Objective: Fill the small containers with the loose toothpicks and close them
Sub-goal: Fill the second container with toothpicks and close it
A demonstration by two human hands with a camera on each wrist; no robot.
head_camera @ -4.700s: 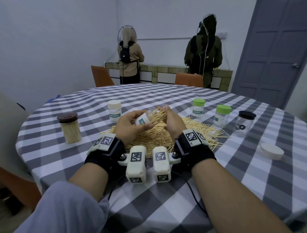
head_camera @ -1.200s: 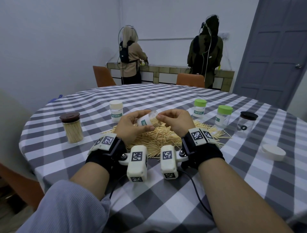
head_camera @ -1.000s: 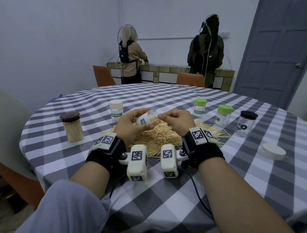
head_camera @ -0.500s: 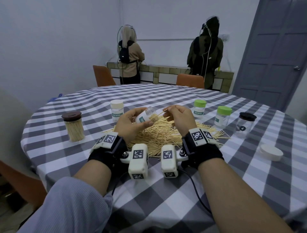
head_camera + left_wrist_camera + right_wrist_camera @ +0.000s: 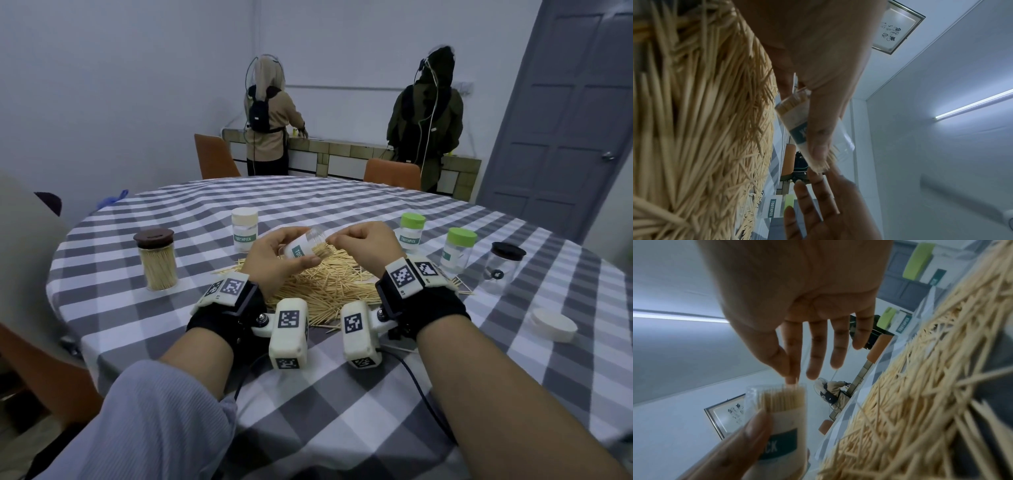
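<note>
Clear container (image 5: 306, 247) in left hand's (image 5: 274, 260) grip; right hand (image 5: 797, 308) pinches toothpicks (image 5: 796, 379) (wrist view only).

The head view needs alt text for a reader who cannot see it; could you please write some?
Over a toothpick pile on a checked table, the left hand holds an open container tilted sideways while the right hand pinches toothpicks at its mouth. Closed jars and a loose lid stand around; two people stand behind.
</note>
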